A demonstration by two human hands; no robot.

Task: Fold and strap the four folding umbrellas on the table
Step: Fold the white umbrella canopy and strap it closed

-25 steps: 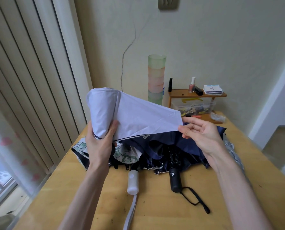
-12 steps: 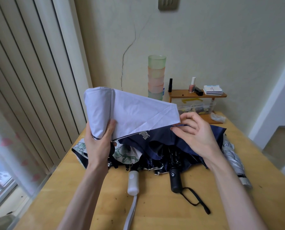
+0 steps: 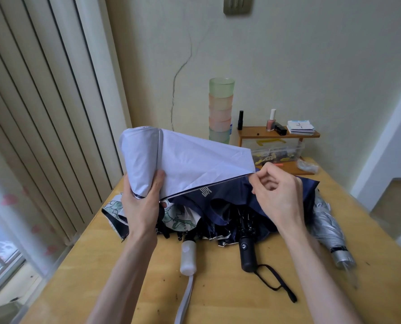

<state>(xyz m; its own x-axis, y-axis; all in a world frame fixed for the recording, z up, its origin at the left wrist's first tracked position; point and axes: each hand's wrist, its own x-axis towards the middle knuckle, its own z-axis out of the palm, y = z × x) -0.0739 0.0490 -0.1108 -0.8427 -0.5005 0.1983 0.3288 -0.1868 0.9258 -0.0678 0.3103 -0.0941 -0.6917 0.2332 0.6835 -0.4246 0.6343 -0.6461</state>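
Note:
My left hand [image 3: 143, 204] grips the gathered body of a pale lavender umbrella [image 3: 190, 160], held up above the table. One flap of its canopy is stretched out to the right, and my right hand [image 3: 276, 195] pinches the flap's corner tip. Under them lie a navy umbrella [image 3: 222, 206] with a black handle [image 3: 247, 253] and wrist loop, and a floral white-and-green umbrella [image 3: 178, 218] with a white handle [image 3: 188, 258]. A folded silver umbrella [image 3: 330, 232] lies at the right, partly behind my right forearm.
The wooden table [image 3: 218, 298] runs to a wall. At the back stand stacked pastel cups [image 3: 221, 108], a small wooden shelf [image 3: 279, 134] with bottles and cards, and a clear box [image 3: 276, 153]. Vertical blinds [image 3: 43, 113] hang at the left.
My right hand has slid along the flap's lower edge to its corner and now pinches it, pulling the flap taut. My left hand keeps its grip.

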